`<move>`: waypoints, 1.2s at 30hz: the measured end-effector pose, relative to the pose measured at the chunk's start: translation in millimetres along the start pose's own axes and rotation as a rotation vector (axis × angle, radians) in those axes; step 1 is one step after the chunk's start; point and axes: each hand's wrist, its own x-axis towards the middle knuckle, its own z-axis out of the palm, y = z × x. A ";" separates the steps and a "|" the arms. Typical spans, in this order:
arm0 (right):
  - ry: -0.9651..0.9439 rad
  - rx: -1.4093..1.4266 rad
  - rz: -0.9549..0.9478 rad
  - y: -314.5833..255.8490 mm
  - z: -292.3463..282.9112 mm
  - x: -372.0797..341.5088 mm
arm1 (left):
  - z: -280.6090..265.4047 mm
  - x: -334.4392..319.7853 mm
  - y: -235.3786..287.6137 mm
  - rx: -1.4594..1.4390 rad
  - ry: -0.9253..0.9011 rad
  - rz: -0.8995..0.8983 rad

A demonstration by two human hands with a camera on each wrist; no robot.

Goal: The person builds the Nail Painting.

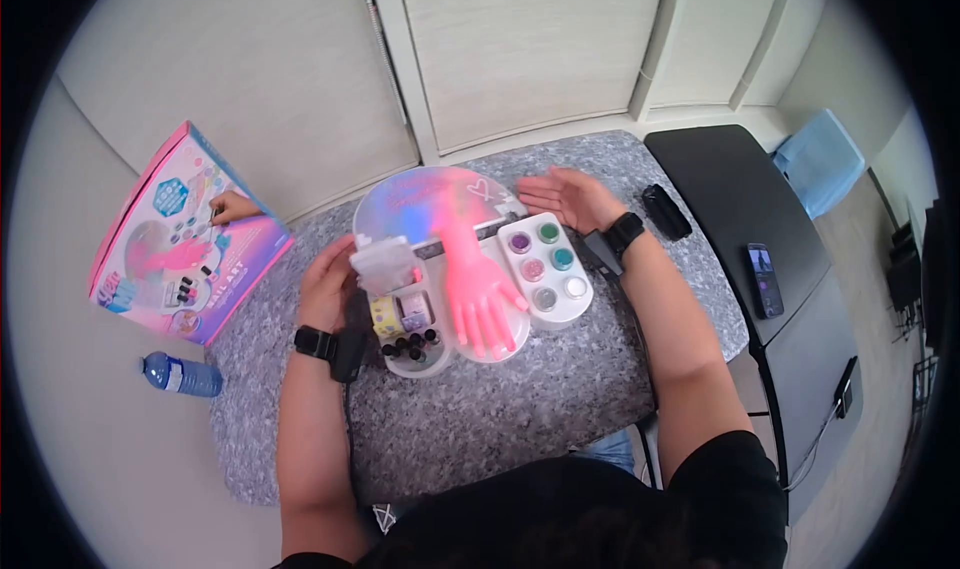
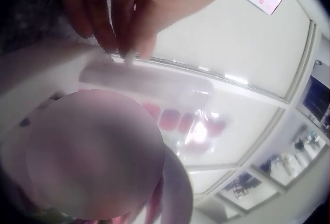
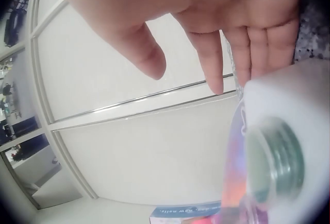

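Observation:
A nail-art set stands on the speckled table, with a pink model hand (image 1: pixel 475 286) lying palm down at its middle. My left hand (image 1: pixel 325 281) is at the set's left side, fingers pointing down close by the white tray edge and a clear packet of press-on nails (image 2: pixel 180 118). Below that packet sit rolls of tape (image 1: pixel 398 316) and several black-capped nail polish bottles (image 1: pixel 410 346). On the other side, my right hand (image 1: pixel 575 201) has its fingers extended beside a white tray (image 1: pixel 570 307) of glitter pots (image 3: pixel 276 157). Behind the model hand rises an iridescent rounded panel (image 1: pixel 400 199).
The set's printed box (image 1: pixel 190 234) stands at the table's left edge, near a blue water bottle (image 1: pixel 181 375). To the right lie a black case (image 1: pixel 667 212) and, on a dark table (image 1: pixel 715 184), a phone (image 1: pixel 764 279). Pale wall panels (image 1: pixel 530 59) stand behind.

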 end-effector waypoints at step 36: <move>-0.032 -0.245 -0.047 -6.9 -25.7 -14.4 | 13.8 3.9 -6.7 0.275 -0.092 0.059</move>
